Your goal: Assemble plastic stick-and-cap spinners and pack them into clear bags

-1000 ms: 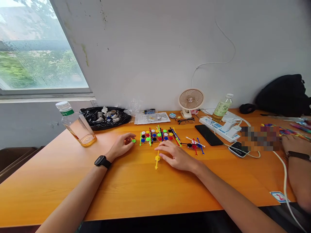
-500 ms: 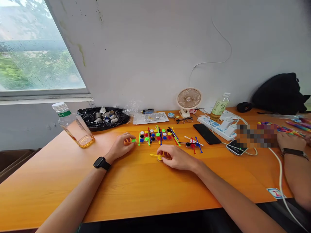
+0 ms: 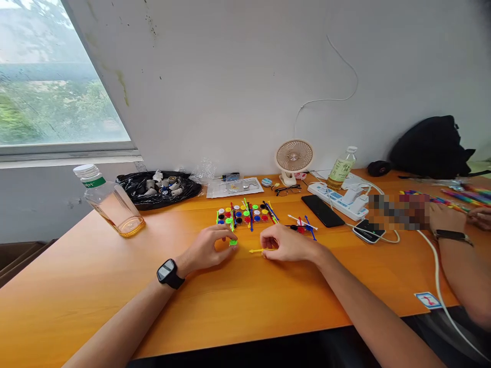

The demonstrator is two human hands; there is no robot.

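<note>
My left hand [image 3: 209, 248], with a black watch at the wrist, pinches a small green disc [image 3: 233, 243] between thumb and fingertips just above the table. To its right, my right hand [image 3: 286, 244] has its fingers closed on a yellow arrow-shaped stick [image 3: 257, 251], whose pointed end sticks out to the left. The fingers hide the rest of that stick. Behind both hands lie rows of coloured discs [image 3: 238, 221], with several thin coloured sticks [image 3: 251, 217] across them. Beyond my right hand is a loose group of red, blue and white arrow sticks [image 3: 307, 225].
A tilted-looking bottle [image 3: 111, 202] stands left, near a black bag of scraps [image 3: 159, 189]. Behind are a small fan [image 3: 294, 156], glasses [image 3: 287, 190] and a phone [image 3: 322, 210]. A power strip [image 3: 337, 202], its cables and a co-worker's arm [image 3: 458, 255] occupy the right.
My left hand has moved right and nearer to me with the green disc. My right hand has shifted slightly right, and the yellow stick now lies more level. The view has turned slightly.
</note>
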